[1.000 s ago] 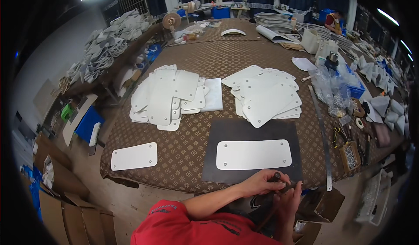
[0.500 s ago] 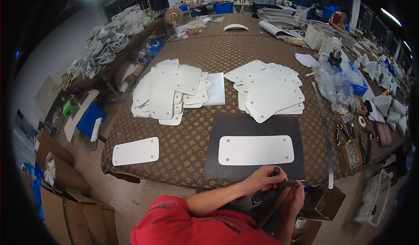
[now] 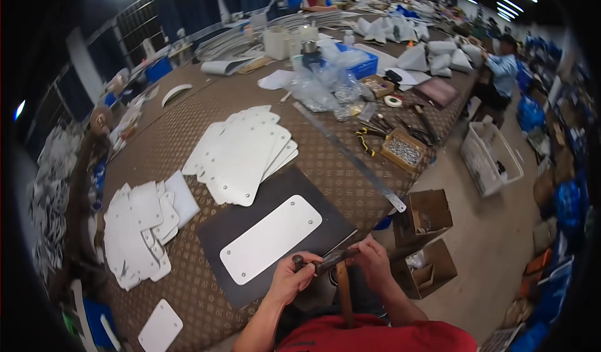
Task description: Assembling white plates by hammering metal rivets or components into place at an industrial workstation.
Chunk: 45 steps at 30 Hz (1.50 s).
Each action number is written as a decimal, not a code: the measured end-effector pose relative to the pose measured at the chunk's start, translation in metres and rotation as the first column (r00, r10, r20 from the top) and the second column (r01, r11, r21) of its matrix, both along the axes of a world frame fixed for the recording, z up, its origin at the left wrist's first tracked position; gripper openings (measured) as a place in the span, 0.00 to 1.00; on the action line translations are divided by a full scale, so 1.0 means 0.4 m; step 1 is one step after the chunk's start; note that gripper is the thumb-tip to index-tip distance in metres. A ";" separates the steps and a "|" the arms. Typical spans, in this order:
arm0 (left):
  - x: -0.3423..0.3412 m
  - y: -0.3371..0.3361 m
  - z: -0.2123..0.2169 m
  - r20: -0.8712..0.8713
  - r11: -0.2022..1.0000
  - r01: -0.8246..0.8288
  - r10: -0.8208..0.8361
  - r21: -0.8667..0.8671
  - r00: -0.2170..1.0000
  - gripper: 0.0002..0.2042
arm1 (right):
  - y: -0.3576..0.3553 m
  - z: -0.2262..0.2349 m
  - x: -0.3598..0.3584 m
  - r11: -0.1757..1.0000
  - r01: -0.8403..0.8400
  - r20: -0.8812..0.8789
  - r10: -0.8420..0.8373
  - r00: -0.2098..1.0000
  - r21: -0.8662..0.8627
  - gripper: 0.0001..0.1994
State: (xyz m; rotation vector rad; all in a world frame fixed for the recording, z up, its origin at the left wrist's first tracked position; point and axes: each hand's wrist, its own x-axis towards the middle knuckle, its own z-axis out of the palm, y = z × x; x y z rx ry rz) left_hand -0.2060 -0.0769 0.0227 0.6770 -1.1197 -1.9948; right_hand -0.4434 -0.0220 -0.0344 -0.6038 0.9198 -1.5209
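Observation:
Just past the table's near edge, a hammer (image 3: 343,289) with a wooden handle and dark metal head is held between my hands, its handle pointing back toward my body. My left hand (image 3: 289,283) is closed round a short dark rod (image 3: 298,262), its fingertips by one end of the hammer head. At the head's other end, my right hand (image 3: 373,263) has its fingers closed on the metal. Beyond them, a white panel (image 3: 270,239) with rounded corners and a metal stud at each corner lies on a dark mat (image 3: 291,186).
Two piles of white panels (image 3: 235,155) (image 3: 128,233) lie beyond and left of the mat. A single panel (image 3: 161,327) sits near the left edge. A steel ruler (image 3: 350,158), pliers (image 3: 365,142) and a box of small metal parts (image 3: 402,151) are rightward. Cardboard boxes (image 3: 432,267) stand below.
The view has swung to the right, bringing more of the aisle and another seated person into sight. Both hands keep hold of the hammer and rod; the panel still lies on the mat.

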 end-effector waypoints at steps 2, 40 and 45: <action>-0.006 -0.007 0.005 -0.002 0.999 0.047 -0.047 0.005 0.999 0.13 | -0.016 0.025 -0.029 0.995 -0.061 -0.159 0.047 0.986 -0.082 0.17; -0.013 0.035 0.050 0.468 0.923 -0.119 0.293 -0.367 0.834 0.13 | 0.102 0.037 0.052 0.986 0.158 -0.112 -0.151 0.982 0.055 0.20; 0.031 0.038 0.045 0.381 0.950 -0.154 0.252 -0.271 0.889 0.13 | 0.200 0.032 0.095 0.827 -0.533 0.156 0.511 0.845 0.178 0.20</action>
